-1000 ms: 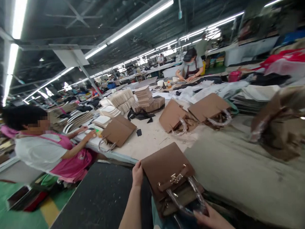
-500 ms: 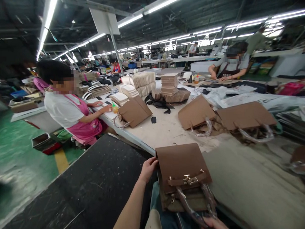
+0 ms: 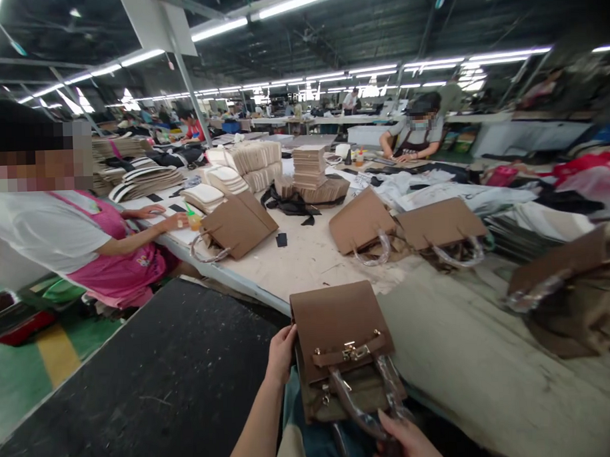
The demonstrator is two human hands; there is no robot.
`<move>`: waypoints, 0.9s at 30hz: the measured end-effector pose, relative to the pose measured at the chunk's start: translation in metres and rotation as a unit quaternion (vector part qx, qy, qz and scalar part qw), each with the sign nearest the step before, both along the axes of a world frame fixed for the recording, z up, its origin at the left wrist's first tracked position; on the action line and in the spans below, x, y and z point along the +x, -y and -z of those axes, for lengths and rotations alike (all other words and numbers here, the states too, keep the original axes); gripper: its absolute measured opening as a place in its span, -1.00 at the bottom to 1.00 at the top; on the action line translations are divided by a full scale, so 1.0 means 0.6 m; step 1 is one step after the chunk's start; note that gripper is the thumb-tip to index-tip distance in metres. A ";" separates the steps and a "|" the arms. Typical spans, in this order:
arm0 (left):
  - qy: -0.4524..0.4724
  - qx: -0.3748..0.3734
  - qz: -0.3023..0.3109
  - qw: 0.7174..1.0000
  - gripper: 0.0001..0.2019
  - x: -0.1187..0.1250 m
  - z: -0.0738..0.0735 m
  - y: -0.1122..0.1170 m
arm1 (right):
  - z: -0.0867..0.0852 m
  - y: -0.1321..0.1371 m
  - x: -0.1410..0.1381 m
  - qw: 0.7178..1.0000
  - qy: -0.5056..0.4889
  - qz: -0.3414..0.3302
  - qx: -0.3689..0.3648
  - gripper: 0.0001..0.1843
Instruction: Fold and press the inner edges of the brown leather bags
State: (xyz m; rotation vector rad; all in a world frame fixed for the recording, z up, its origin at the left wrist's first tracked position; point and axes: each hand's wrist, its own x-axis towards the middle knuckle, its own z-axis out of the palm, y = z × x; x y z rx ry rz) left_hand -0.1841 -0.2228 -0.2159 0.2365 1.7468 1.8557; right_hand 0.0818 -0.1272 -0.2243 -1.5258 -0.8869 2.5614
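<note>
A brown handbag (image 3: 338, 320) rests over my lap at the table's edge, its flap and gold-coloured clasp facing up and its handles toward me. The handles are wrapped in clear plastic. My left hand (image 3: 282, 352) pinches the bag's left side edge near the flap. Lower down, my right hand (image 3: 405, 435) is closed around one wrapped handle (image 3: 359, 413). Part of the bag's lower end and the tips of the right fingers are hidden.
Similar bags lie on the table: one bag (image 3: 242, 224) at left, another bag (image 3: 359, 220) and a third bag (image 3: 439, 224) beyond mine. A black-topped surface (image 3: 154, 367) lies at my left. A co-worker in a pink apron (image 3: 120, 248) works at left; another person (image 3: 414, 135) is across.
My view has turned to the right, so the scene sits farther left and more bags show at right. Both hands keep their hold on the handbag.
</note>
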 end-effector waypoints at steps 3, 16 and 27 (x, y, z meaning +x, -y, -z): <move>-0.029 0.001 -0.033 0.999 -0.49 -0.014 -0.005 -0.010 | 0.012 -0.001 0.002 1.000 -0.004 -0.021 0.002 -0.61; -0.030 -0.049 0.000 0.998 -0.61 -0.053 -0.033 -0.042 | -0.033 0.011 0.008 0.999 -0.029 0.018 -0.017 -0.72; 0.017 -0.143 -0.019 0.989 -0.67 0.060 -0.058 -0.030 | -0.039 0.021 -0.005 0.998 -0.052 0.019 0.043 -0.84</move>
